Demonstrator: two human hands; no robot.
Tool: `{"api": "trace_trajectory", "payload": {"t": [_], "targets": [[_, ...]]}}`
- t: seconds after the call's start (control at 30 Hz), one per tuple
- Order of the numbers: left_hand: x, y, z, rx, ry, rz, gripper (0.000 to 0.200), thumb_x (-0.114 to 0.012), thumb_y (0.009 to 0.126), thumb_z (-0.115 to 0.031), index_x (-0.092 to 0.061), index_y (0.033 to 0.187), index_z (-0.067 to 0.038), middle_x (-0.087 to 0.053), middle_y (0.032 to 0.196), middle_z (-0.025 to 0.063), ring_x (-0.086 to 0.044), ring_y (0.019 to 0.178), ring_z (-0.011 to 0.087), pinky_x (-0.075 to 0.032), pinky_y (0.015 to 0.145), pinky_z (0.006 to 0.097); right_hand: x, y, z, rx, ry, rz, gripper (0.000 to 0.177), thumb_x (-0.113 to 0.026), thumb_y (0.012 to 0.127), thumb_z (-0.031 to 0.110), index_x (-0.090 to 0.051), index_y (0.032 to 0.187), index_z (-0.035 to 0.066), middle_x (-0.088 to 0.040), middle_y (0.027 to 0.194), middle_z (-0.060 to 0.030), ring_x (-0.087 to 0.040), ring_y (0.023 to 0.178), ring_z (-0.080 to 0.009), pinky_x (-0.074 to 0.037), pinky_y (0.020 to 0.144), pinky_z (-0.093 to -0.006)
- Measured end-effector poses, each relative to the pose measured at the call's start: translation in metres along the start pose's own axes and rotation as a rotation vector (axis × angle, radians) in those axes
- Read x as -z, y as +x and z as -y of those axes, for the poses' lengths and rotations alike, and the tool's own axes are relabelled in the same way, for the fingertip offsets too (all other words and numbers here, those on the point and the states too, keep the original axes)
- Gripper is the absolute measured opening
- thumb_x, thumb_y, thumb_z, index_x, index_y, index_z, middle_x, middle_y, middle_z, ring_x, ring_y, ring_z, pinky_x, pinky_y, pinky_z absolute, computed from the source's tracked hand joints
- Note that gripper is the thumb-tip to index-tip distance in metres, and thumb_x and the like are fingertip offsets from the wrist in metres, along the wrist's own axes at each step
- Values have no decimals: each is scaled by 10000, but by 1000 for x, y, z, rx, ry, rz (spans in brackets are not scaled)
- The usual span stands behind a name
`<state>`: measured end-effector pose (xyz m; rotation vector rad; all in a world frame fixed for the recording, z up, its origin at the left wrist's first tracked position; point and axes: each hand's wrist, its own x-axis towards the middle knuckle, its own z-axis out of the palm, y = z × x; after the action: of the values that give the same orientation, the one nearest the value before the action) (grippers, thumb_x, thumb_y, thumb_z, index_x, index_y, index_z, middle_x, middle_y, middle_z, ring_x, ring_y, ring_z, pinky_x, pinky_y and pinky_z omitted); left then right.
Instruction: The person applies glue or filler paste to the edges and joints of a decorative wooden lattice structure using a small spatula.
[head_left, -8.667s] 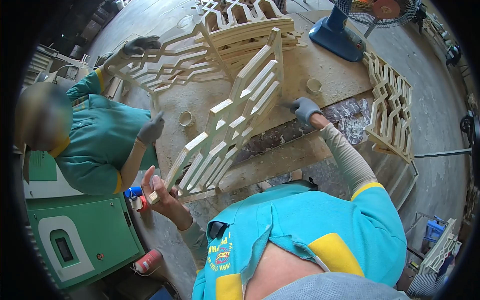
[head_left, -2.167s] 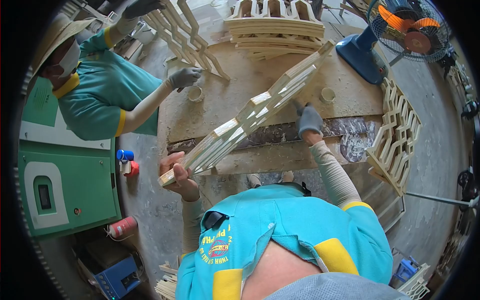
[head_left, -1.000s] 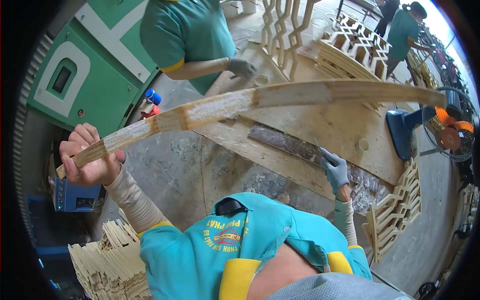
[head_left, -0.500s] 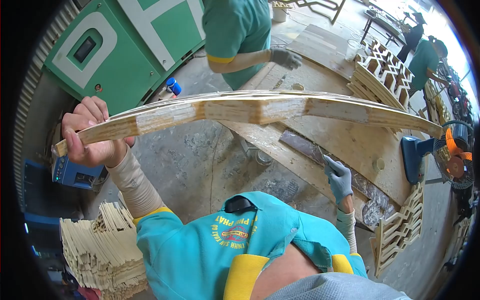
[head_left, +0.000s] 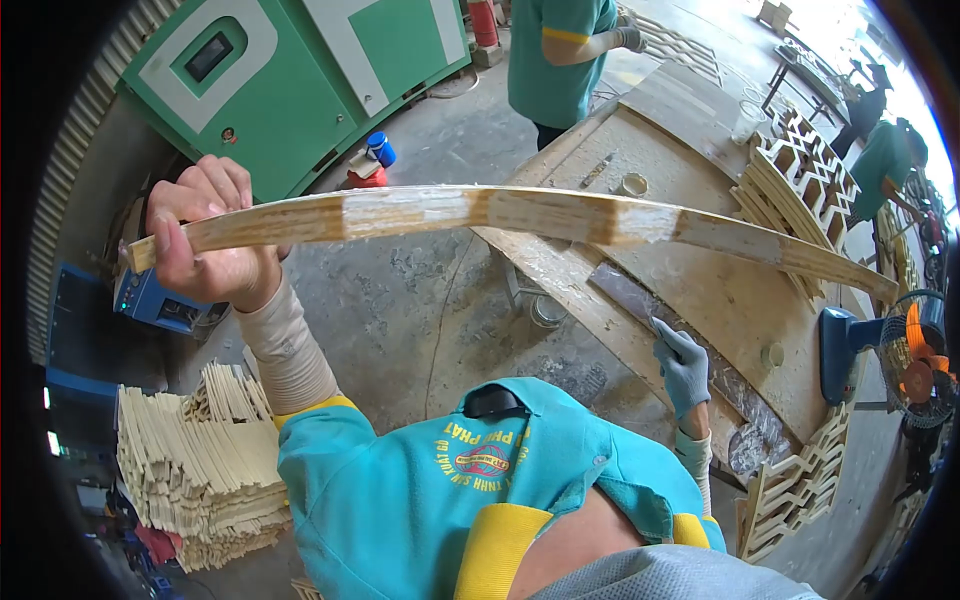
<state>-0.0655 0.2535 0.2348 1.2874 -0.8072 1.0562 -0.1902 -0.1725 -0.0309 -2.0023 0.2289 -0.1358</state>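
My left hand [head_left: 215,230], bare, is closed round the left end of a long wooden lattice panel [head_left: 540,213]. The panel is seen edge-on, stretching across the view above the floor and workbench, with whitish filler-like patches along its edge. My right hand [head_left: 684,370], in a grey glove, is closed on a thin-bladed tool that looks like a putty knife [head_left: 660,328]. Its fingers partly hide the tool. Beneath that hand lies a dark, smeared strip of board [head_left: 622,294] on the wooden workbench [head_left: 700,260].
Stacked zigzag wooden lattices [head_left: 800,180] stand on the bench's far right. A fan [head_left: 910,365] is at the right. Piled wooden pieces [head_left: 200,470] stand at lower left. A green machine [head_left: 270,90] is behind, and a co-worker [head_left: 560,70] stands beyond the bench.
The lattice panel has tilted so that its upper face no longer shows, only its edge. The co-worker has shifted right and away from the bench. My head view has moved slightly.
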Motion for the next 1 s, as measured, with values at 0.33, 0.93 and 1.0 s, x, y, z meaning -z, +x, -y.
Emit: {"api": "trace_trajectory", "payload": {"t": [0.33,0.93,1.0], "targets": [[-13,-19,3,38,140,1,320,-474,853,-324,-337,641,-128,-298,520,-11,-243,463,103,-229,477,283,-2,3,-5,25,3,34,389,-620,840,38,-668,1220,107,-432,696,-38,-444,640,-100,-379,607,-243],[-18,-28,-19,-128,419,286,232,-593,738,-112,-414,616,-29,-371,563,11,-299,507,101,-229,469,266,-6,-9,-23,0,41,80,390,-650,836,54,-672,1218,129,-422,704,-50,-433,636,-120,-380,618,-249],[-17,-30,-21,-101,410,269,227,-587,740,-112,-412,623,-26,-373,569,15,-299,507,102,-226,472,267,-6,-9,-21,-9,50,84,394,-651,835,51,-669,1221,127,-417,705,-48,-432,635,-118,-381,618,-247]]}}
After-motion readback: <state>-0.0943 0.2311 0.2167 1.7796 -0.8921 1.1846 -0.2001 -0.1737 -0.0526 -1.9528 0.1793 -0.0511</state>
